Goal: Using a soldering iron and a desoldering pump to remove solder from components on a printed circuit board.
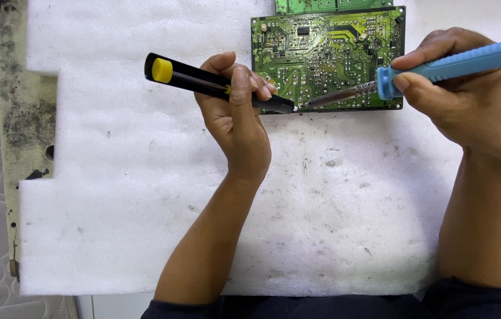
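Green circuit board (pixel 327 56): lies flat on white foam sheet (pixel 144 195) at the bench's far edge. Left hand (pixel 235 118): fingers clamped on black desoldering pump (pixel 215 82) with yellow plunger, nozzle at the board's near edge. Right hand (pixel 463 88): fingers clamped on blue soldering iron (pixel 439 68), tip meeting the nozzle. Second green board (pixel 321 6): just beyond.

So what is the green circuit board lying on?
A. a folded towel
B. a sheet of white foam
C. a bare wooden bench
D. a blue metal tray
B: the green circuit board lies flat on a sheet of white foam that spreads beneath both hands, with the left hand and right hand each bringing a tool to the board's near edge.
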